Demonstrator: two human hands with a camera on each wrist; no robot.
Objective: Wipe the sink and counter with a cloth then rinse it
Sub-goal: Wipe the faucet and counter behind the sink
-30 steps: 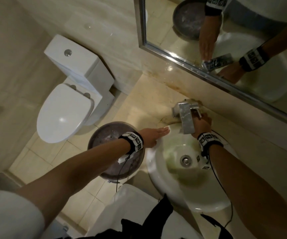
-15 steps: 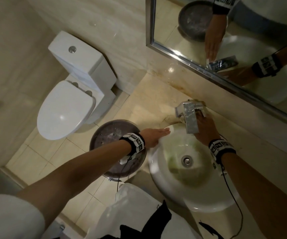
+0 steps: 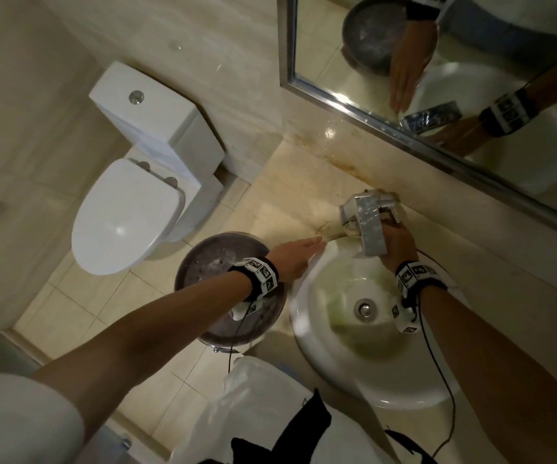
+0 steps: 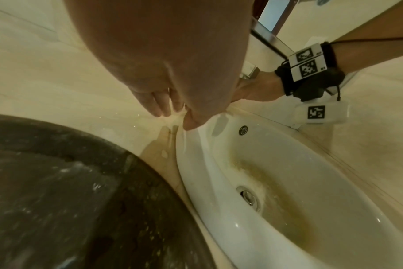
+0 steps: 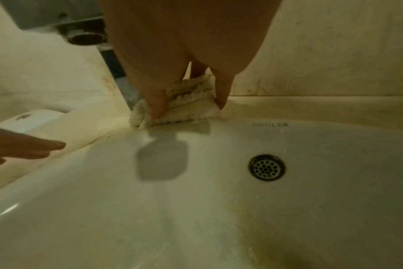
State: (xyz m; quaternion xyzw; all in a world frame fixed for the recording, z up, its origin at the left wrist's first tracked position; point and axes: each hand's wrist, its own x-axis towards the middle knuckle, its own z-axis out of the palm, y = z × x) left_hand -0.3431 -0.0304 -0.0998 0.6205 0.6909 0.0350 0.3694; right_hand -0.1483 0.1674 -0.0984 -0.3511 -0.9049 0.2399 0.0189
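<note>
Right hand [image 5: 191,87] pinches the folded cream terry cloth [image 5: 184,111] behind the sink; soft, limp, probably damp. Left hand [image 3: 295,259] flat.

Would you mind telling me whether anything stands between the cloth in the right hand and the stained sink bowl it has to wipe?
Nothing visible does. The right hand presses the cloth on the back rim beside the faucet; the sink bowl below lies open. The left hand rests flat on the far rim.

We see a beige stone counter [image 3: 290,192] carrying a white sink [image 3: 364,380] and a chrome faucet [image 3: 367,222]. A folded white cloth [image 5: 189,111] lies on the counter at the sink's rim, under the right hand's fingertips [image 5: 159,109]; the left hand's straight fingers [image 4: 159,107] rest on the counter beside the rim.
</note>
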